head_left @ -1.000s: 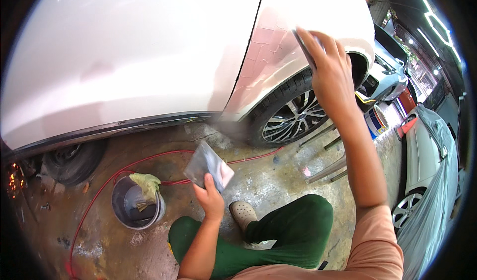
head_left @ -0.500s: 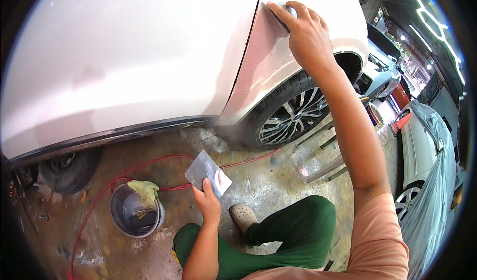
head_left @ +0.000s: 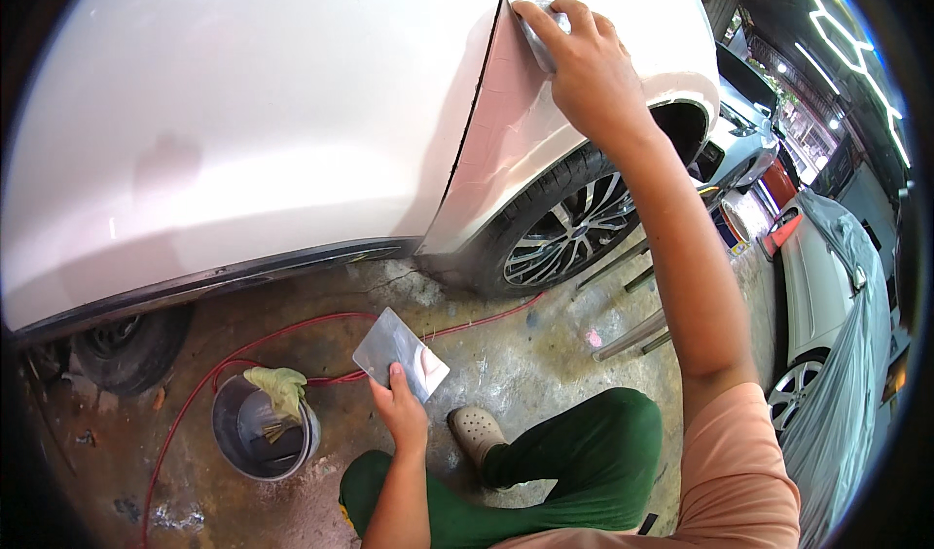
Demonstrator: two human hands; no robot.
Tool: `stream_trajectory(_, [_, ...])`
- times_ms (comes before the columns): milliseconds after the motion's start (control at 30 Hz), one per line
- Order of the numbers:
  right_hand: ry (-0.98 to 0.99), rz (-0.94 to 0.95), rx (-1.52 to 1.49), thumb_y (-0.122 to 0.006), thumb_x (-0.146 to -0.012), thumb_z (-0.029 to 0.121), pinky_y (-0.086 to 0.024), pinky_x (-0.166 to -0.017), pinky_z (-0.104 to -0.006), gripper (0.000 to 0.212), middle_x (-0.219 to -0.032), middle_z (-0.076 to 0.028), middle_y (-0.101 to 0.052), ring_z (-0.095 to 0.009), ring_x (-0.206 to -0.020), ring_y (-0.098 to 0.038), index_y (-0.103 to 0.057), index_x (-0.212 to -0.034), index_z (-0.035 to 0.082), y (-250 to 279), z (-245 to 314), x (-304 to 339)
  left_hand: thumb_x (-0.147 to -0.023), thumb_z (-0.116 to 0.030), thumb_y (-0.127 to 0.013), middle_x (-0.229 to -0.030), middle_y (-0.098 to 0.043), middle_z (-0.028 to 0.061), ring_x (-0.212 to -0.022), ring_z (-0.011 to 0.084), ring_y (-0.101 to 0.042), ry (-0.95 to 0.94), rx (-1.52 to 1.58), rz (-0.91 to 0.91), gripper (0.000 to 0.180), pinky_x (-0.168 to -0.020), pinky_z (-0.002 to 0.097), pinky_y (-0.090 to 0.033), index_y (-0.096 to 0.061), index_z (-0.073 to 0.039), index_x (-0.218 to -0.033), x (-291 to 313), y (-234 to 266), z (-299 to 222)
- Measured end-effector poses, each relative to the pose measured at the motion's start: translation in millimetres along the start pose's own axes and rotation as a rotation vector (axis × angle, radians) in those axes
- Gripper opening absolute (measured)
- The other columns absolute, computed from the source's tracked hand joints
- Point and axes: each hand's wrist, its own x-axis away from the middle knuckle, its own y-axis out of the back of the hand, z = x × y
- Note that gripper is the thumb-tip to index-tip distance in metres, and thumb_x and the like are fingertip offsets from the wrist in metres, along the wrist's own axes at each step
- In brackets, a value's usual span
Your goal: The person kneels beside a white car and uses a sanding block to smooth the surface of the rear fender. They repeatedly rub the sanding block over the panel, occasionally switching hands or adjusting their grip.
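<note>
My right hand [head_left: 600, 77] reaches up to the white car's fender [head_left: 652, 14], its fingers closed on a thin grey putty spreader [head_left: 538, 45]. The spreader lies against the panel beside the dark door gap. Below it, a pinkish layer of filler [head_left: 501, 101] covers the strip between the gap and the wheel arch. Low in front of me, my left hand [head_left: 401, 408] grips a flat, shiny rectangular plate [head_left: 384, 345], thumb on top. A pale pinkish patch shows near the plate's right corner. The right palm is hidden.
A grey bucket [head_left: 226, 422] with a yellowish cloth [head_left: 280, 391] over its rim stands at left. A red hose [head_left: 185, 403] curves across the wet floor. The front wheel [head_left: 574, 228] is below my right arm. Metal legs [head_left: 630, 335] and a partly covered car [head_left: 827, 296] are at right.
My right hand has slid slightly left and up with the spreader, toward the door gap. The left hand and plate have shifted slightly left and down.
</note>
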Motion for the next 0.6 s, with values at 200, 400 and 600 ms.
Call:
stream_trajectory(200, [0.023, -0.024, 0.069, -0.059, -0.087, 0.007, -0.045, -0.098, -0.0536, 0.057, -0.133, -0.015, -0.054, -0.038, -0.123, -0.054, -0.054, -0.141, 0.028, -2, 19, 21, -0.105, -0.025, -0.054, -0.123, -0.063, 0.0155, -0.110, 0.0222, -0.060, 0.013, -0.040, 0.019, 0.042, -0.099, 0.0355, -0.043, -0.050, 0.007, -0.133, -3, 1, 3])
stream_trajectory(400, [0.003, 0.014, -0.033, -0.058, -0.087, 0.003, -0.044, -0.101, -0.0515, 0.059, -0.133, -0.015, -0.056, -0.037, -0.126, -0.053, -0.056, -0.140, 0.027, 22, 7, 7, -0.105, -0.025, -0.054, -0.123, -0.063, 0.0155, -0.110, 0.0218, -0.060, 0.033, -0.022, 0.016, 0.043, -0.099, 0.0350, -0.044, -0.050, 0.007, -0.134, -5, 3, 9])
stream_trajectory(600, [0.066, -0.009, 0.133, -0.057, -0.089, 0.004, -0.044, -0.099, -0.0532, 0.061, -0.136, -0.015, -0.052, -0.036, -0.127, -0.051, -0.052, -0.144, 0.028, -3, -1, 12, -0.105, -0.025, -0.054, -0.123, -0.063, 0.0149, -0.111, 0.0213, -0.059, 0.027, -0.023, 0.032, 0.042, -0.099, 0.0345, -0.043, -0.050, 0.007, -0.133, -3, 3, 7])
